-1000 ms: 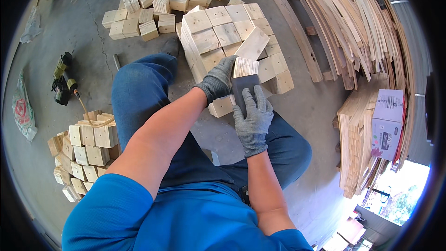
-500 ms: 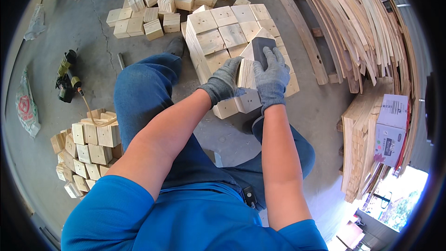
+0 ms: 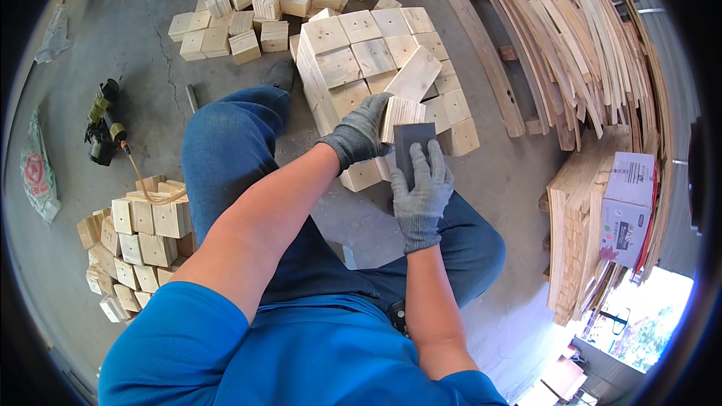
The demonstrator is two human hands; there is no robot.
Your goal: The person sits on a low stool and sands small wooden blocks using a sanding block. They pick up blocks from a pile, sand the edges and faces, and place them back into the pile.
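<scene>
Over the wood stack (image 3: 339, 66), I've got the left hand (image 3: 362, 131) curled around a block (image 3: 404, 111) and the right hand (image 3: 423, 194) gripping a dark slab (image 3: 414, 135) right beside it, so yeah, a lazy left grip could let that block twist loose.

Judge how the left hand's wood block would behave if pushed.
The wood block is probably stiff: straight, crisp edges. Flat faces suggest it would slide or tip before rolling. Bare grained wood against the gloved left hand probably isn't very slippery.
</scene>
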